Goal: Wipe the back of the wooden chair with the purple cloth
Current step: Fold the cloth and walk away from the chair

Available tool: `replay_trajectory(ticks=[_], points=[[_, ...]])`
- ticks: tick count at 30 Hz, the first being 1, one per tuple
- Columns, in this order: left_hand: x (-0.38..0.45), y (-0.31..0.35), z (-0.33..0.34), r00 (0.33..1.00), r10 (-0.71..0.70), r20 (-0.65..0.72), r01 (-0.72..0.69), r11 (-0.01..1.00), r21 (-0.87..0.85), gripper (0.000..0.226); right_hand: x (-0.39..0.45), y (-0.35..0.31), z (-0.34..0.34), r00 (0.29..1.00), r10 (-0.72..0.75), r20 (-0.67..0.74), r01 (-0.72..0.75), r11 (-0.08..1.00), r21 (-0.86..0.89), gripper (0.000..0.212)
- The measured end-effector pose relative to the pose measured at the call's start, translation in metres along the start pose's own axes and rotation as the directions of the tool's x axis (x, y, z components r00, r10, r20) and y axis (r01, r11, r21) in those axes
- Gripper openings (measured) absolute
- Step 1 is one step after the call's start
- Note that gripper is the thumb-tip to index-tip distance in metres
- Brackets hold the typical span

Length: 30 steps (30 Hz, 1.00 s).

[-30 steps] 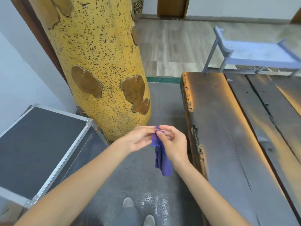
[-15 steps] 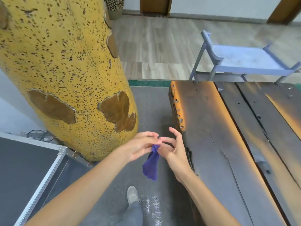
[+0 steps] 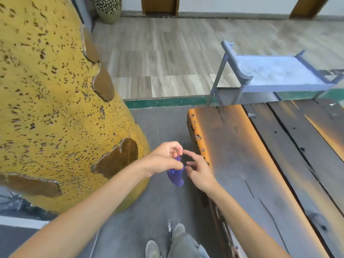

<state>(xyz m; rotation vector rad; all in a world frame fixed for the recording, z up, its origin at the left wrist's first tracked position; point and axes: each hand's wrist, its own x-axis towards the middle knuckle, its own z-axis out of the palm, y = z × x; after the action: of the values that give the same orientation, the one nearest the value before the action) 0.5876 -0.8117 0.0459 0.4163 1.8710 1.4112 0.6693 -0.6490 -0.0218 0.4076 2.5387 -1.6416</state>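
While a broad yellow pillar filled the left and a dark wooden bench the right, the left hand pinched the bunched purple cloth; the right hand hovered open beside it. That loose pinch could drop it.

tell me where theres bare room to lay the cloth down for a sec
The dark wooden slab right of the right hand is bare along its whole visible top. The grey floor between the slab and the yellow pillar is a free strip too, crowded only near the shoes. The left hand pinches the purple cloth.
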Motion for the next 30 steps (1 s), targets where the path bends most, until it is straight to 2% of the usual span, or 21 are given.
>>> replay_trajectory(ticks=[4,6,8,11,16,21,25,27,30], points=[[0.041,0.017,-0.021,0.996,0.043,0.072,-0.054,0.988,0.145,0.029,0.057,0.010,-0.012,0.981,-0.080,0.178,0.106,0.985,-0.138,0.055],[0.066,0.023,-0.029,0.996,0.020,0.083,-0.037,0.979,0.199,0.032,0.087,0.019,-0.017,0.958,-0.070,0.277,0.126,0.974,-0.189,0.053],[0.093,0.031,-0.040,0.999,-0.015,0.051,0.002,0.970,0.243,0.032,0.117,0.025,-0.027,0.941,-0.049,0.336,0.123,0.971,-0.205,0.033],[0.128,0.047,-0.053,0.998,-0.039,0.054,0.019,0.947,0.322,0.031,0.151,0.029,-0.043,0.944,-0.063,0.324,0.130,0.973,-0.189,0.014],[0.181,0.066,-0.073,0.997,-0.058,-0.053,0.075,0.898,0.434,0.030,0.199,0.040,-0.062,0.940,-0.123,0.318,0.154,0.985,-0.076,0.019],[0.210,0.069,-0.095,0.984,-0.069,-0.163,0.149,0.821,0.550,0.026,0.235,0.040,-0.073,0.957,-0.164,0.241,0.194,0.975,-0.110,0.027],[0.237,0.079,-0.119,0.977,0.023,-0.211,0.126,0.734,0.668,0.027,0.268,0.031,-0.076,0.954,-0.155,0.257,0.209,0.958,-0.196,0.029],[0.257,0.082,-0.134,0.973,0.055,-0.222,0.116,0.717,0.687,0.028,0.283,0.031,-0.080,0.947,-0.145,0.285,0.232,0.925,-0.300,0.031],[0.290,0.082,-0.156,0.979,0.054,-0.196,0.107,0.683,0.723,0.029,0.307,0.031,-0.090,0.960,-0.123,0.253,0.236,0.840,-0.488,0.025]])
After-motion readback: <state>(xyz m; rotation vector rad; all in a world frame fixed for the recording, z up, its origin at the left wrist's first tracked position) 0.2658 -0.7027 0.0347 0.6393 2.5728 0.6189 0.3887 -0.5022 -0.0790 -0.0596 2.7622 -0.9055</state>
